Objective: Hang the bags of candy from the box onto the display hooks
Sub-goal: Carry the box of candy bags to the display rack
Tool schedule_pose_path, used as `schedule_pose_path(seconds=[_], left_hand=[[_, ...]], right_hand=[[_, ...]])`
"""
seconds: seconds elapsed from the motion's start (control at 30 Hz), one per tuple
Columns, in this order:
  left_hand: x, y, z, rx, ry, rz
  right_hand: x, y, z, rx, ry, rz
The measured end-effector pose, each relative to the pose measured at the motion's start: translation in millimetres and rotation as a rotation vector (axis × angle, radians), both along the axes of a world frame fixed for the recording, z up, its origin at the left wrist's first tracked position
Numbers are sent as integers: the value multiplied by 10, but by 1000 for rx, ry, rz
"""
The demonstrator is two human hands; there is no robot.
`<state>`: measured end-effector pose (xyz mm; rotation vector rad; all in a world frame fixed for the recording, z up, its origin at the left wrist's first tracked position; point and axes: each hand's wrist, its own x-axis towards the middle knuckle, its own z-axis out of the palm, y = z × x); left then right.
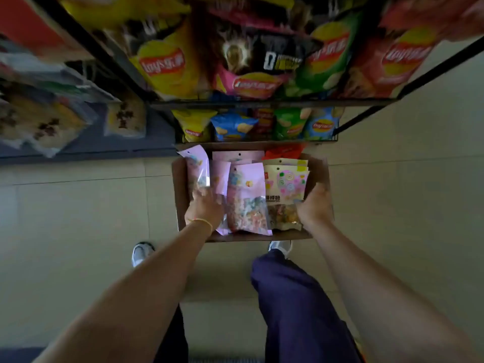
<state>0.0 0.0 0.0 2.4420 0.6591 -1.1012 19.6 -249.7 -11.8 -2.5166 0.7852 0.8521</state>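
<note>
Item one: our left hand (pixel 205 205), a thin yellow band (pixel 203 221) at its wrist, reaches into the brown cardboard box (pixel 180 195) and rests on the pink candy bags at the box's left side; its fingers lie among the bags, and we cannot tell whether they grip one.

Item two: our right hand (pixel 315 204) curls round the lower right edge of the cream-coloured candy bag with pastel ring print (pixel 285 186), at the box's right side.

Item three: between the hands lies a pink plastic bag of multicoloured sweets (pixel 246 203), flat atop the rest. More pink bags (pixel 195 166) lean at the left; a red packet (pixel 284 151) shows at the far edge.

Item four: the box sits on pale floor tiles (pixel 91 218), just before a black wire rack (pixel 262 102) stocked with yellow, green, blue and red crisp bags (pixel 167 66).

Item five: our dark blue trousers (pixel 296 305) and white shoes (pixel 140 252) stand nearest the box.
</note>
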Motion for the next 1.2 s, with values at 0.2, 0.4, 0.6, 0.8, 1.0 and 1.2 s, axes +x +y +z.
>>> schedule_pose_path(seconds=[0.2, 0.4, 0.6, 0.8, 1.0, 1.2], left_hand=[[-50, -158, -513, 15, -45, -2], [-200, -174, -642, 25, -163, -41], [-259, -76, -596, 6, -141, -129], [-278, 258, -550, 343, -302, 291], [-196, 557, -858, 229, 2, 409], [-115, 583, -954, 302, 33, 135]], right_hand=[[114, -351, -481, -241, 52, -344], [11, -345, -609, -96, 93, -206], [-22, -74, -576, -146, 90, -92], [-29, -39, -673, -197, 92, -32], [60, -32, -795, -211, 78, -8], [51, -132, -833, -214, 87, 173]])
